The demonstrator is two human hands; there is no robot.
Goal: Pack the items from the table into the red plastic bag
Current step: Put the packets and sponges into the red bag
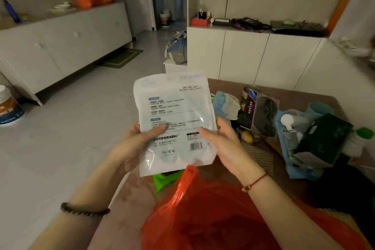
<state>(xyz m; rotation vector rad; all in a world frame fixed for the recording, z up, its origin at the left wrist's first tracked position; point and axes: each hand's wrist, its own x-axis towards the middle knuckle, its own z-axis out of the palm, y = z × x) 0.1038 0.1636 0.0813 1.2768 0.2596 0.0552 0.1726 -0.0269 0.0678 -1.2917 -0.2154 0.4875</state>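
A flat white plastic packet (174, 111) with printed text and a barcode is held upright in front of me, above the red plastic bag (203, 215). My left hand (136, 142) grips its left edge with the thumb across the front. My right hand (225, 138) grips its right edge the same way. The red bag stands open at the bottom of the view, one handle sticking up just under the packet. A green item (162, 180) lies beside the bag's handle, partly hidden by the packet.
The brown table (294, 95) to the right carries several items: a light blue packet (225, 105), a black item in clear wrap (261, 115), a dark green box (324, 138), a white bottle (290, 122). White cabinets (253, 55) stand behind; tiled floor lies left.
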